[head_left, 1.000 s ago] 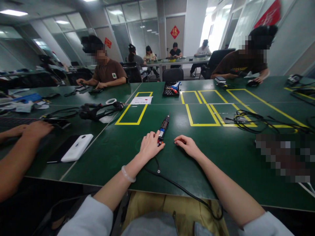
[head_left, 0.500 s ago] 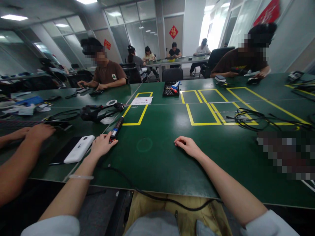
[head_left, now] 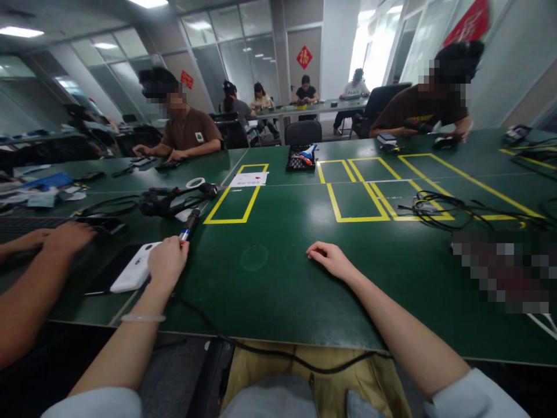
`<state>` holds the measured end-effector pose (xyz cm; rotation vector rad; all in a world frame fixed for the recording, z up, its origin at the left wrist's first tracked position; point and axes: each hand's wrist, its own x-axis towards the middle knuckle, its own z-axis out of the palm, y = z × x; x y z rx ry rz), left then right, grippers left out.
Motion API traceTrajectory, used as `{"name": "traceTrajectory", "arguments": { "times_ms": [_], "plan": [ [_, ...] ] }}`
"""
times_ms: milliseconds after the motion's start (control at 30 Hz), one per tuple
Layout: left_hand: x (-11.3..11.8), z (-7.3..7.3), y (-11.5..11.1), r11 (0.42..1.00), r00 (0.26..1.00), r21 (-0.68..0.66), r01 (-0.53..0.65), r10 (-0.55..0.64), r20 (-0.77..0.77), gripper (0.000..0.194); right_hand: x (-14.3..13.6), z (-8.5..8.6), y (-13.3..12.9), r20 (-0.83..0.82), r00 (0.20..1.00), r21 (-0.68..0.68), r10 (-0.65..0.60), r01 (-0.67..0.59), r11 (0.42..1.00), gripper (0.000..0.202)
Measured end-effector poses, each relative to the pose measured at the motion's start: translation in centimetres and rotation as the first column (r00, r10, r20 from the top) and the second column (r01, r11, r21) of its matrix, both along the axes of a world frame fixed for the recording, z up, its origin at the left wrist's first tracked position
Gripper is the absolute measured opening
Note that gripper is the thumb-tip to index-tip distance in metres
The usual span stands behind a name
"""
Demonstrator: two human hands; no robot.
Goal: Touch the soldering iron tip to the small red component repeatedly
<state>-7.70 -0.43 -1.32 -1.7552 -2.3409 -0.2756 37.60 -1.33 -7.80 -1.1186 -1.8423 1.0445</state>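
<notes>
Tool [head_left: 186, 232] was gripped in the closed left hand [head_left: 167, 261], pointed toward one o'clock, presumably to clear the fingers; nothing was held in the half-open right hand [head_left: 332, 260].

Cannot see the near end of the tool [head_left: 190, 223], hidden in the left hand [head_left: 167, 261], nor the right end of the white case [head_left: 130, 271], behind the same hand. Cannot read the paper [head_left: 249, 179], too small in print. Cannot make out the pixelated thing [head_left: 500, 273] at near right.
</notes>
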Motion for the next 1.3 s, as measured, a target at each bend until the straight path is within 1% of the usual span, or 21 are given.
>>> {"name": "traceTrajectory", "arguments": {
  "times_ms": [33,67,100,133,167,200,233,267,300,367,467,533,600,667,733,800,867,933,1033,1167,1300],
  "plan": [
    [1.5,0.3,0.1,0.998,0.998,0.065,0.014,-0.018,0.061,0.044,0.0,0.0,0.0,-0.004,1.000,-0.005,0.002,-0.002,1.000,0.019],
    [3.2,0.7,0.3,0.991,0.986,0.121,0.054,-0.072,0.148,0.042,-0.1,0.1,-0.1,-0.008,1.000,-0.008,0.002,-0.002,1.000,0.019],
    [5.2,1.0,0.5,0.980,0.952,0.160,0.117,-0.157,0.263,0.039,-0.1,0.1,-0.1,-0.013,1.000,-0.012,0.004,-0.004,1.000,0.020],
    [7.5,1.2,0.7,0.956,0.863,0.186,0.226,-0.285,0.418,0.037,-0.1,0.2,-0.1,-0.018,1.000,-0.015,0.005,-0.006,1.000,0.020],
    [9.9,1.4,0.9,0.923,0.722,0.202,0.328,-0.383,0.576,0.038,0.0,0.3,-0.2,-0.024,1.000,-0.020,0.007,-0.007,1.000,0.020],
    [12.3,1.5,1.0,0.885,0.571,0.207,0.418,-0.433,0.698,0.040,0.0,0.3,-0.1,-0.029,1.000,-0.027,0.010,-0.011,1.000,0.020],
    [14.7,1.5,1.1,0.843,0.443,0.208,0.497,-0.453,0.774,0.041,0.0,0.4,-0.1,-0.037,0.999,-0.034,0.014,-0.015,0.999,0.020],
    [16.9,1.4,1.1,0.798,0.347,0.208,0.566,-0.460,0.817,0.041,0.1,0.4,-0.1,-0.049,0.999,-0.041,0.019,-0.021,0.999,0.021],
    [18.9,1.1,1.1,0.753,0.269,0.201,0.627,-0.451,0.851,0.040,0.1,0.3,0.0,-0.069,0.997,-0.050,0.024,-0.028,0.998,0.022],
    [22.1,0.2,1.1,0.682,0.147,0.206,0.702,-0.420,0.895,0.039,0.1,0.3,0.1,-0.143,0.989,-0.077,0.040,-0.051,0.996,0.025],
    [24.5,-1.7,0.7,0.608,0.023,0.194,0.769,-0.331,0.943,0.046,-0.2,0.4,0.0,-0.292,0.951,-0.137,0.098,-0.143,0.980,0.030],
    [25.1,-2.8,0.3,0.581,-0.013,0.181,0.794,-0.281,0.960,0.052,-0.5,0.4,-0.2,-0.355,0.920,-0.160,0.165,-0.234,0.959,0.028],
    [25.2,-3.5,0.0,0.579,-0.019,0.176,0.796,-0.266,0.964,0.057,-0.8,0.3,-0.3,-0.378,0.900,-0.159,0.218,-0.294,0.942,0.027],
    [25.2,-4.0,-0.1,0.600,-0.013,0.178,0.780,-0.268,0.963,0.058,-1.1,0.1,-0.4,-0.391,0.899,-0.155,0.200,-0.279,0.948,0.027],
    [25.2,-4.4,0.0,0.630,-0.023,0.180,0.756,-0.249,0.968,0.052,-1.2,-0.1,-0.4,-0.374,0.913,-0.138,0.163,-0.229,0.964,0.027],
    [25.2,-4.7,0.2,0.655,-0.051,0.183,0.733,-0.215,0.975,0.042,-1.2,-0.4,-0.3,-0.316,0.940,-0.093,0.130,-0.167,0.982,0.024],
    [25.1,-5.1,0.4,0.666,-0.074,0.182,0.723,-0.188,0.979,0.038,-1.1,-0.5,-0.2,-0.246,0.964,-0.037,0.099,-0.111,0.993,0.023],
    [25.1,-5.2,0.5,0.663,-0.078,0.191,0.724,-0.197,0.977,0.036,-1.0,-0.6,-0.1,-0.211,0.976,0.000,0.062,-0.063,0.998,0.024],
    [24.9,-5.1,0.4,0.639,-0.054,0.211,0.739,-0.256,0.965,0.034,-0.8,-0.5,0.0,-0.161,0.987,0.004,0.029,-0.029,1.000,0.023],
    [24.8,-4.6,0.1,0.624,-0.029,0.222,0.749,-0.304,0.952,0.028,-0.7,0.0,-0.2,-0.066,0.997,0.011,0.042,-0.041,0.999,0.020],
    [25.0,-4.5,0.1,0.632,-0.011,0.216,0.745,-0.312,0.950,0.027,-0.6,0.2,-0.3,-0.055,0.997,0.025,0.058,-0.056,0.998,0.019]
  ]
}}
